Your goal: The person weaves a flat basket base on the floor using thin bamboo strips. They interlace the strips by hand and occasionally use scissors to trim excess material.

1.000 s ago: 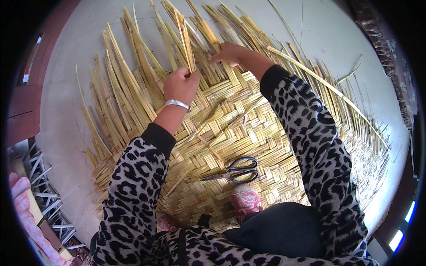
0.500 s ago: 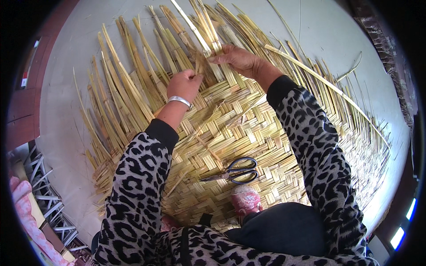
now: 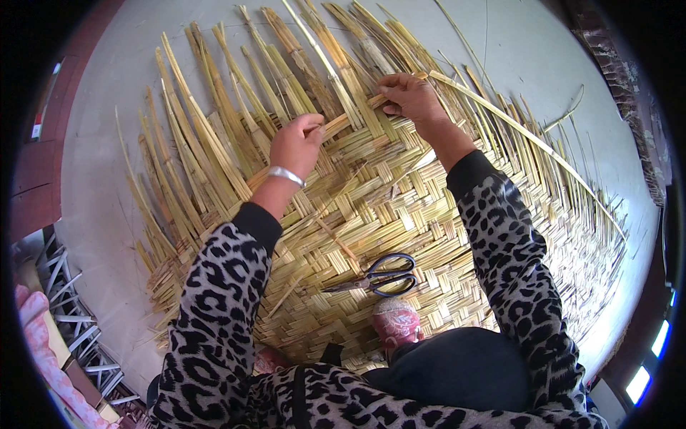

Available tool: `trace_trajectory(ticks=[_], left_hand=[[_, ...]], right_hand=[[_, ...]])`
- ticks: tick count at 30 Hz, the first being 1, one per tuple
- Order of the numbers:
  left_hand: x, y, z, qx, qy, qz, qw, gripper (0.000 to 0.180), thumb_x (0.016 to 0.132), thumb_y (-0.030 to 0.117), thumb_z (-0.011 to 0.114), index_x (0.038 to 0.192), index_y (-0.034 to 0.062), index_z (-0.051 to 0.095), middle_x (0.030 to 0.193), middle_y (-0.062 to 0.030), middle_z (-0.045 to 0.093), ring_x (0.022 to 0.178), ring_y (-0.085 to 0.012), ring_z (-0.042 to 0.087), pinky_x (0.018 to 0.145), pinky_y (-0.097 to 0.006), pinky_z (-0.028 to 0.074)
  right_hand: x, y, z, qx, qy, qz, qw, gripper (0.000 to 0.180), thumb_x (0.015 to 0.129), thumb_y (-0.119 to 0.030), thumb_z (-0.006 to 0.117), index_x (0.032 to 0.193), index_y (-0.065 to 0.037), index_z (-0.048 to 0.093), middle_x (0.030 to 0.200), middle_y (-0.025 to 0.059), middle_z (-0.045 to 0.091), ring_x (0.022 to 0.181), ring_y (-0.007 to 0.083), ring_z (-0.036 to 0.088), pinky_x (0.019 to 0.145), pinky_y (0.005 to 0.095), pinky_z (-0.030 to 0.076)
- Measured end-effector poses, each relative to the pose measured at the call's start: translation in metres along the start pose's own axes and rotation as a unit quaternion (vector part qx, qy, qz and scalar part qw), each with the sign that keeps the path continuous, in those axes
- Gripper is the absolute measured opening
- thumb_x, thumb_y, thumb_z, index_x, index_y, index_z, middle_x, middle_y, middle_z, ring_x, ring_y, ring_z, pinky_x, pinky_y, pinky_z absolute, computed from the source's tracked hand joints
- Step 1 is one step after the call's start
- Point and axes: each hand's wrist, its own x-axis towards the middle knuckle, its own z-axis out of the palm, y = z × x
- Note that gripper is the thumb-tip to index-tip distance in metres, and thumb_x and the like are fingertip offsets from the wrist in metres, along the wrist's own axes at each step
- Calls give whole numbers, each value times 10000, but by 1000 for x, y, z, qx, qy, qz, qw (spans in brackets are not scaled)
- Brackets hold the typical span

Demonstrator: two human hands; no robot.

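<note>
Left hand (image 3: 296,143) is curled nearly closed, thumb and fingers pinched on a flat yellow palm-leaf strip (image 3: 354,114) at the woven edge. Silver bangle (image 3: 286,174) sits on that wrist. Right hand (image 3: 409,96) is also closed tight, fingertips pinching the same strip further along, just where the loose strands start. The strip runs crosswise between the two hands, lying over the upright loose ends. Both hands are at the far edge of the large pale-yellow woven palm-leaf mat (image 3: 400,222), which is spread flat on the grey floor (image 3: 107,143). Black-handled steel scissors (image 3: 375,279) lie on the mat near the person's knees, blades closed, well apart from both hands. Leopard-print sleeves cover both forearms.
</note>
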Motion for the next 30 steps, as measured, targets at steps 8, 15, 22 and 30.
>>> trace_trajectory(ticks=[8, 15, 22, 30], left_hand=[[-35, -13, 15, 230, 114, 223, 940, 270, 805, 89, 676, 1073, 62, 654, 1050, -59, 567, 1011, -291, 532, 899, -396, 457], [-41, -15, 13, 330, 75, 273, 901, 255, 833, 150, 639, 1082, 98, 649, 1015, -31, 544, 994, -248, 527, 872, -381, 447], [-23, 1, -5, 329, 6, 306, 893, 123, 791, 128, 630, 901, 83, 660, 882, -60, 595, 895, -259, 566, 773, -387, 503], [10, 71, 60, 164, -23, 190, 968, 133, 857, 122, 645, 966, 60, 686, 960, -99, 660, 918, -341, 649, 765, -426, 546]], right_hand=[[-13, 4, 11, -348, 146, -174, 910, 227, 863, -233, 687, 1006, -56, 690, 806, 64, 702, 718, 157, 666, 697, 302, 537], [-33, 12, 8, -377, 167, -150, 899, 213, 854, -244, 697, 996, -84, 698, 802, 63, 702, 731, 163, 673, 701, 304, 531], [-26, 6, -23, -27, 37, -14, 999, 197, 913, -119, 629, 1091, -37, 649, 910, 30, 663, 781, 105, 651, 680, 231, 529], [-31, 1, -31, 17, 8, 1, 1000, 237, 939, -106, 578, 1169, -66, 614, 975, 26, 658, 834, 90, 621, 717, 220, 518]])
